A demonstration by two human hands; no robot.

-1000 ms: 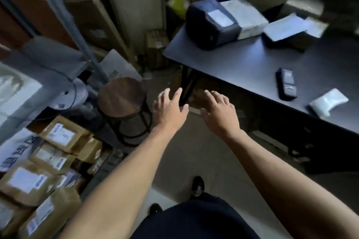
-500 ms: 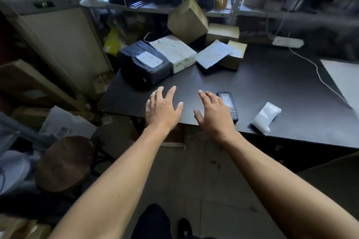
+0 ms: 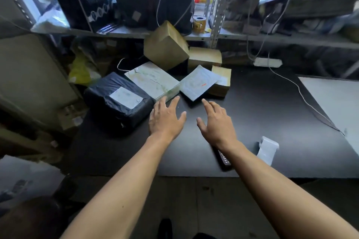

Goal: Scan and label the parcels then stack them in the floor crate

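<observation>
Matt black tabletop (image 3: 262,114), smooth. At ten o'clock, glossy black plastic-wrapped parcel (image 3: 118,103), wrinkled, with a white paper label. At twelve, brown cardboard box (image 3: 165,46), dull, tilted; white paper-faced parcel (image 3: 153,81), creased. At four, translucent white plastic bag (image 3: 267,150). Above, grey perforated metal shelf upright (image 3: 217,6).

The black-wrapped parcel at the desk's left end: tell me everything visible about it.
The black parcel is a bulky bundle in wrinkled, glossy black plastic film. A white label with faint print and a small pen mark lies on top. It lies flat on the dark desk, against the white box. Neither hand touches it; the left hand hovers beside it.
</observation>
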